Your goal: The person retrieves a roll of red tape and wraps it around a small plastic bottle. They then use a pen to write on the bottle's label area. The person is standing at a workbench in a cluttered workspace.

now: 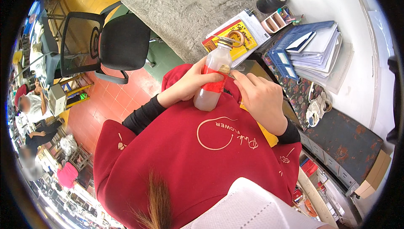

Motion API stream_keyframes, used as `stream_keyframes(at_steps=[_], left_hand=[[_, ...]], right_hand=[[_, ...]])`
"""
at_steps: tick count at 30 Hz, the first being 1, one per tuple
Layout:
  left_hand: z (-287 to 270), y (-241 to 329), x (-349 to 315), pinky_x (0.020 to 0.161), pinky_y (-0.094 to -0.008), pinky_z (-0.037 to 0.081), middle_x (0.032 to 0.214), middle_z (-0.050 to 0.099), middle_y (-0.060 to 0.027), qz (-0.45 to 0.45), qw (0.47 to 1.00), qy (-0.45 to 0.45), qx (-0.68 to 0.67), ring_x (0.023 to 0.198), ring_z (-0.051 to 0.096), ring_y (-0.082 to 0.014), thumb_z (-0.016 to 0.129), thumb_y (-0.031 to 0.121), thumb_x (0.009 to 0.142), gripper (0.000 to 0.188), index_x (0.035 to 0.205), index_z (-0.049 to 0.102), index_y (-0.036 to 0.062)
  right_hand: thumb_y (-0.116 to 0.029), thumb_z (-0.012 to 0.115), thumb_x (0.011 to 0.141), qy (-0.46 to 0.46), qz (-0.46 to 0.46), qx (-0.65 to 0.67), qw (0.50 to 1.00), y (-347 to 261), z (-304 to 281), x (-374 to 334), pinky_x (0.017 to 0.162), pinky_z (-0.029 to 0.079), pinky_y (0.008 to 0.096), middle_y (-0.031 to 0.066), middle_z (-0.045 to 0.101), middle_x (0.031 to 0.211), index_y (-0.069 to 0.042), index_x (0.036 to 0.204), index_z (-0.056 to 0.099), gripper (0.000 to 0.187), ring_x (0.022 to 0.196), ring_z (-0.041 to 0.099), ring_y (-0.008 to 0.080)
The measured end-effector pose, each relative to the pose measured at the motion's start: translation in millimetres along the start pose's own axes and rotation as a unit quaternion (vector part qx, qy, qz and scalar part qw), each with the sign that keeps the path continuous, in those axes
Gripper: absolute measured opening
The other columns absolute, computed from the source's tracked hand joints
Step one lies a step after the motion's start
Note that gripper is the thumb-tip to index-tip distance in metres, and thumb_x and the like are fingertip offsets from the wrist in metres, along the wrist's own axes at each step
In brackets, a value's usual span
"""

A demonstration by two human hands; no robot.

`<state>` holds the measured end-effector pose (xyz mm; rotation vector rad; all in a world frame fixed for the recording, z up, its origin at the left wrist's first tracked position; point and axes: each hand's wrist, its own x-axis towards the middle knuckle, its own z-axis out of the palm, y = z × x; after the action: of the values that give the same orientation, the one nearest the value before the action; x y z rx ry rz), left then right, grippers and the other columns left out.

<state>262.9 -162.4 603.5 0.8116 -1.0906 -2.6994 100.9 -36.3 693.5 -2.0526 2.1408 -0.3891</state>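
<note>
A clear bottle (206, 101) with a red label (215, 87) is tilted in front of my chest. My left hand (189, 85) is wrapped round its middle, the thumb lying across the label. Beside the label's upper edge, my right hand (262, 99) is closed, with thumb and forefinger pinched together. Whatever lies between those fingertips is too small to make out. The bottle's narrow neck (225, 44) points away from me, toward a yellow and red booklet (248, 49) on the table.
The table has a grey fabric cover (181, 6). A roll of brown tape (236, 38) lies on the booklet. To the right are a pink organiser (274, 22), a black cylinder (272, 1) and a blue file tray (284, 63) with papers. A black office chair (124, 42) stands left; people work farther left.
</note>
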Motion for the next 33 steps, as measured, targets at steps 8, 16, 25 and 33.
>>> stream_keyframes(at_steps=[8,16,25,33], left_hand=[[1.7,-1.6,-1.5,0.092,-0.0344,0.051,0.121,0.058,-0.0114,0.013,1.000,0.012,0.005,0.106,0.061,-0.0193,0.065,0.006,0.087,0.061,0.140,0.035,0.0017],[6.3,-3.2,-3.8,0.092,-0.0331,0.049,0.120,0.058,-0.0101,0.016,0.999,0.020,0.025,0.108,0.059,-0.0170,0.068,0.009,0.086,0.061,0.138,0.038,0.0016],[4.4,2.8,-7.1,0.091,-0.0343,0.051,0.121,0.057,-0.0100,0.017,0.999,0.025,-0.012,0.106,0.060,-0.0184,0.066,0.006,0.087,0.063,0.141,0.035,0.0022],[9.8,5.4,-0.5,0.094,-0.0321,0.048,0.122,0.057,-0.0091,0.023,0.997,-0.032,0.063,0.111,0.056,-0.0159,0.068,0.008,0.083,0.065,0.140,0.038,0.0019]], right_hand=[[-0.018,0.063,0.088,-0.004,0.001,-0.044,0.999,-6.3,1.0,0.7,0.049,0.047,0.0336,0.0036,0.057,0.067,-0.012,0.109,0.066,0.022,0.056,0.059,0.0201],[-0.016,0.061,0.087,-0.047,0.032,-0.121,0.991,-16.5,-8.2,-8.0,0.047,0.047,0.0328,0.0027,0.057,0.066,-0.012,0.105,0.066,0.019,0.054,0.060,0.0191],[-0.018,0.062,0.088,-0.147,0.129,-0.181,0.964,3.2,-17.8,-9.9,0.052,0.050,0.0341,0.0041,0.059,0.072,-0.017,0.109,0.065,0.022,0.063,0.065,0.0216],[-0.013,0.074,0.076,0.014,-0.033,0.232,0.972,20.1,-1.4,15.6,0.057,0.052,0.0296,0.0009,0.055,0.095,-0.016,0.105,0.069,0.030,0.066,0.064,0.0182]])
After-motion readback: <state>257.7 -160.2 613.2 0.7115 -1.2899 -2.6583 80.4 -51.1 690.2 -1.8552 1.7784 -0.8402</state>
